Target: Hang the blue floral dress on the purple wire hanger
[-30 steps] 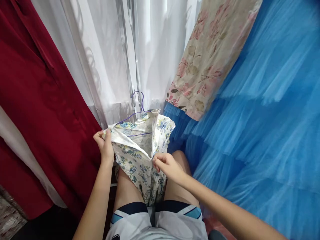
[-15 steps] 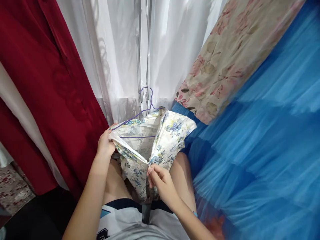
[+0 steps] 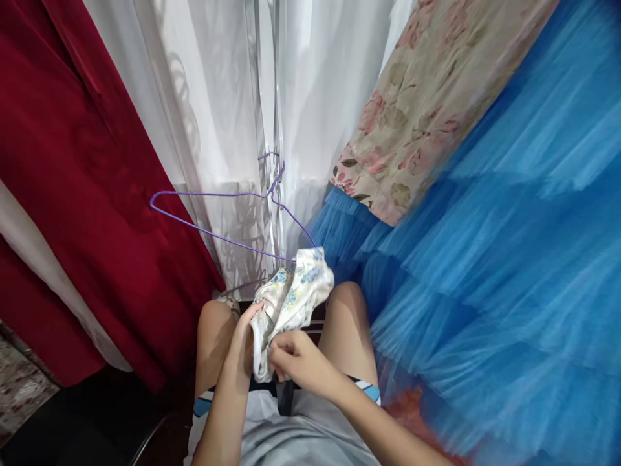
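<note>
A white sleeveless-looking top (image 3: 301,291) with blue and yellow flowers hangs bunched above my lap. The purple wire hanger (image 3: 213,238) has its left arm bare, while the right end of it goes into the top's shoulder. My left hand (image 3: 245,333) grips the left side of the top, its fingers partly hidden by the cloth. Fingers curled, my right hand (image 3: 294,356) pinches the front edge of the opening lower down. The hanger's hook catches on a pale metal upright (image 3: 264,116).
White curtain-like cloth (image 3: 325,90) hangs ahead. On the left is a long red garment (image 3: 97,194). At right hang a beige floral cloth (image 3: 402,123) and a blue layered tulle skirt (image 3: 475,272). A black seat-like surface (image 3: 72,421) is at lower left.
The top has come off the hanger's left arm and is gathered lower and nearer my lap. My left hand moved right and down with the cloth; my right hand shifted slightly down.
</note>
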A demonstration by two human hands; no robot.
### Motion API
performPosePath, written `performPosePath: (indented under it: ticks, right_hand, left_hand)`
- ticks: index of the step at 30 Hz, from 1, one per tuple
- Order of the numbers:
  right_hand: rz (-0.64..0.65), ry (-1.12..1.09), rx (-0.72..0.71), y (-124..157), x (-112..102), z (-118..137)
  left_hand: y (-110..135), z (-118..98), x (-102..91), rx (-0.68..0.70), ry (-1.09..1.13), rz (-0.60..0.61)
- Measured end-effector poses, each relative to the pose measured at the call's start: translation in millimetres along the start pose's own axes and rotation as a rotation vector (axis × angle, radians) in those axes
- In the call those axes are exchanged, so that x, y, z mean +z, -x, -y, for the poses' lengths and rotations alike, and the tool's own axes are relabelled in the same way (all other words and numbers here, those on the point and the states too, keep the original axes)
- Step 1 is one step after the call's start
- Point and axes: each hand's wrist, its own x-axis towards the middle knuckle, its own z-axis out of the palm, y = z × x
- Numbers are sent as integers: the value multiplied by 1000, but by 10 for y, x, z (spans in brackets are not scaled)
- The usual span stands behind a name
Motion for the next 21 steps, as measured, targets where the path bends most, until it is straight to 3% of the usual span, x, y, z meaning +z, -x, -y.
performPosePath:
  ticks: [2,4,8,10,12,15,18,21]
  right_hand:
    - [50,85,-18,42,87,11]
    - [2,158,-46,61,85,48]
    - [-244,203,-116,63,-106,179]
    - [-282,170,-174,94,-199,250]
    - [-231,91,-242,155,-249,314]
    - [-105,-69,-296,259,-271,400]
    - [43,-249,-233,315,-304,464]
    - [86,-370,-109,313,-347,467]
  left_hand:
    - [87,39,58,-57,-31,15]
    - [135,38,123,-44,-33,0]
    - [274,90,197,96,45,-7]
    - [401,160,221,229,36,21]
    - [543,234,254,354,-90,44]
    - [710,278,307,539,-464,119]
    - [737,189,313,689,-795,210]
    - [623,10,298,680,-930,358]
